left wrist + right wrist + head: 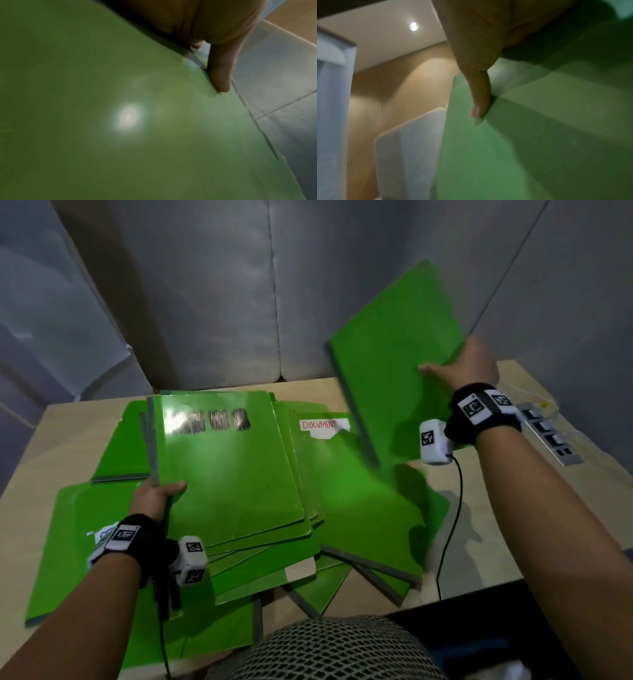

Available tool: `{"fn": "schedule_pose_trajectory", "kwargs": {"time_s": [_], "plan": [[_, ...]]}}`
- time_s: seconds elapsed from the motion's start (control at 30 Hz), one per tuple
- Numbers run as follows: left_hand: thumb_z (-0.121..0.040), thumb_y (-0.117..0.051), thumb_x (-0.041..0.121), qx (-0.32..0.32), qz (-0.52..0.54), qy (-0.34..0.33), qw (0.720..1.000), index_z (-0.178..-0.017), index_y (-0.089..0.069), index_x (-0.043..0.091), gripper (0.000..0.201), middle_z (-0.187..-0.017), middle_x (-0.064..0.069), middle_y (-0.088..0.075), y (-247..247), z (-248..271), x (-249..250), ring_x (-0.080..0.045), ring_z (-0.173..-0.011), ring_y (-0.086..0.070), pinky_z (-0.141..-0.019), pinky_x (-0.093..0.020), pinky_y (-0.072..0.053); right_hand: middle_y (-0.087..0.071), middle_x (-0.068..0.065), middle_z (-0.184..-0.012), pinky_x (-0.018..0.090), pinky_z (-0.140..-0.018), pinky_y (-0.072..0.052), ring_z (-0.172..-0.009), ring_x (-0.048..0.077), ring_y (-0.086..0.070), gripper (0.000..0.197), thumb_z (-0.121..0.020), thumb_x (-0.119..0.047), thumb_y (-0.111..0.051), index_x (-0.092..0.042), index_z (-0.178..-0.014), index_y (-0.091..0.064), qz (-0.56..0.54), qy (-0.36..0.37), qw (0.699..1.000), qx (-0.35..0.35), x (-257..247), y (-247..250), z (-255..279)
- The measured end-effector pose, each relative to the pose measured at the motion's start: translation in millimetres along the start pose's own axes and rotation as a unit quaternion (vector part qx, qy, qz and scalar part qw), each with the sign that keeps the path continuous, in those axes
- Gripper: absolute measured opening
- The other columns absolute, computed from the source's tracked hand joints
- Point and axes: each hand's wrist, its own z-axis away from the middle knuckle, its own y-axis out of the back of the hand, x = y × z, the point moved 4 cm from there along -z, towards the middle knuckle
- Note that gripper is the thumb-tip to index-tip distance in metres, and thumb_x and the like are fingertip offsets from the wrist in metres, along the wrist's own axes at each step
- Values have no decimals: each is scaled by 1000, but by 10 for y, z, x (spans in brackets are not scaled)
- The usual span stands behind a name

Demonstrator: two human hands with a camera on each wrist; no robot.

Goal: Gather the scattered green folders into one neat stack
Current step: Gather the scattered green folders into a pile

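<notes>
Green folders [239, 467] lie fanned across bench [51, 446], some overlapping, one labelled DOCUMENT [323, 426]. Our left hand [156, 499] pinches partial stack at its near-left edge, thumb on top. Our right hand [469, 364] grips lifted folder [390, 347], tilted above bench, thumb on face. We judge folders light, thin, glossy, slippery; best held at edges. Lowest folders partly hidden; wrist views blurred. Power strip [551, 436] at right.
</notes>
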Motion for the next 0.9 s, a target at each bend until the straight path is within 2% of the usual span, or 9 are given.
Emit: {"fn": "schedule_pose_trajectory", "kwargs": {"time_s": [0.07,0.13,0.2,0.27,0.4,0.57,0.73,0.83,0.9], "plan": [[-86,-65,10,9,-23,2,1000,-137,-42,-8,59,-125,-21,-55,92,1,-72,-35,-112,-53,-96,-40,-40,-67,3,-114,40,-93,-51,-104,22,-63,83,-55,-60,-84,-11,-119,-62,-74,26,991,-106,43,-231,108],[-87,-66,12,18,-50,3,999,-132,-44,-12,56,-119,-20,-57,153,7,-137,-30,-101,-53,-85,-34,-39,-67,8,-115,34,-89,-50,-101,23,-64,69,-64,-43,-86,-7,-119,-64,-47,40,972,-228,165,-582,311],[-88,-66,16,21,-64,15,998,-135,-41,-11,60,-126,-22,-55,177,25,-192,-35,-109,-54,-87,-35,-40,-64,14,-124,31,-88,-46,-108,27,-62,67,-69,-33,-86,-5,-124,-59,16,41,950,-310,342,-975,554],[-89,-66,18,23,-79,21,996,-136,-40,-11,62,-132,-26,-52,183,53,-206,-40,-117,-52,-90,-38,-42,-59,16,-133,33,-93,-45,-118,30,-57,77,-70,-33,-86,-4,-133,-50,105,48,929,-353,505,-1330,766],[-88,-66,19,23,-78,32,996,-138,-39,-7,62,-135,-24,-51,183,41,-192,-39,-119,-52,-101,-43,-43,-43,16,-140,45,-108,-38,-129,32,-42,95,-69,-44,-83,-7,-142,-38,234,76,901,-358,721,-1682,965],[-91,-63,17,25,-77,53,995,-140,-37,-6,60,-135,-23,-50,141,28,-165,-38,-120,-51,-97,-40,-42,-32,12,-147,50,-110,-34,-136,33,-30,102,-67,-43,-85,-14,-148,-31,251,100,903,-335,748,-1770,1008],[-88,-66,18,22,-69,75,995,-142,-34,-6,67,-138,-23,-49,134,-20,-229,-39,-122,-50,-104,-44,-40,-38,12,-138,49,-106,-41,-129,32,-37,103,-59,-44,-90,-10,-140,-36,269,70,899,-338,711,-1777,936],[-88,-65,17,22,-60,78,995,-141,-35,-6,65,-137,-24,-50,123,-48,-249,-39,-121,-51,-102,-43,-41,-48,13,-128,45,-95,-46,-120,33,-49,97,-54,-47,-91,-9,-128,-41,291,37,892,-344,688,-1732,913],[-89,-65,17,25,-49,82,995,-140,-36,-6,63,-134,-24,-51,115,-59,-260,-37,-116,-53,-96,-40,-43,-57,14,-123,40,-86,-50,-108,33,-58,90,-56,-47,-91,-6,-124,-48,290,20,879,-377,706,-1705,888]]}}
